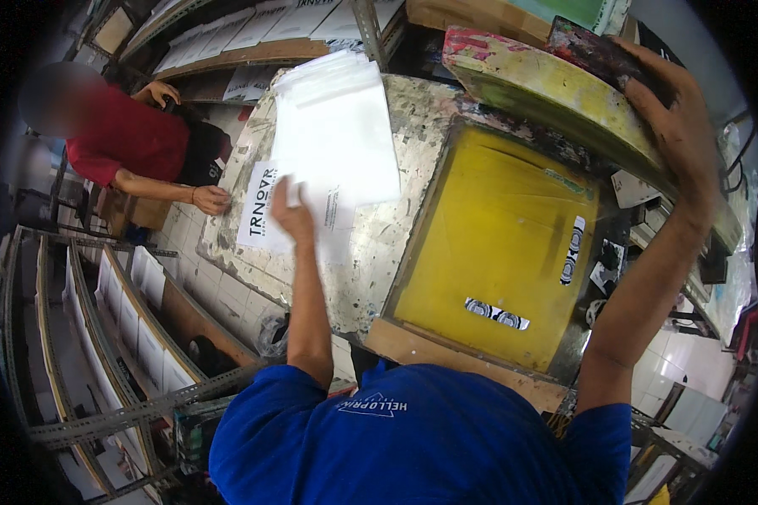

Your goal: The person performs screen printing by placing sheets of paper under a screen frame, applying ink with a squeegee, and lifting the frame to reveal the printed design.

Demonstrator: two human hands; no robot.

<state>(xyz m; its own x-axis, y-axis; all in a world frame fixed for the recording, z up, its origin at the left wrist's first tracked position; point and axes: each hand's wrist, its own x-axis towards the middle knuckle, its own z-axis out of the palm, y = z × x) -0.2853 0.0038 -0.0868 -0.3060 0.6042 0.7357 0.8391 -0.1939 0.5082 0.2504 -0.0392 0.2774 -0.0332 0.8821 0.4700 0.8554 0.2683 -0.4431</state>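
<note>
My left hand [293, 212], smeared by motion, is over a white printed sheet or bag [255, 206] with black lettering; whether its fingers grip anything cannot be made out. Beside it lies a stack of plain white bags or sheets [337, 126], with a blurred white piece with small print [335, 223] at its lower edge. Up at the right, my right hand [678, 118] is wrapped over the dark, ink-crusted top of a raised, paint-stained frame [564, 105]. Below that frame is a flat yellow panel [480, 227] with two black-and-white patterned strips on it.
A worn, paint-spotted table [366, 269] bears the stack. Across its left side, a person in a red shirt [139, 139] rests a hand near the edge. Metal racks [143, 421] of white sheets stand at the lower left, and a shelf [253, 55] holds more at the back.
</note>
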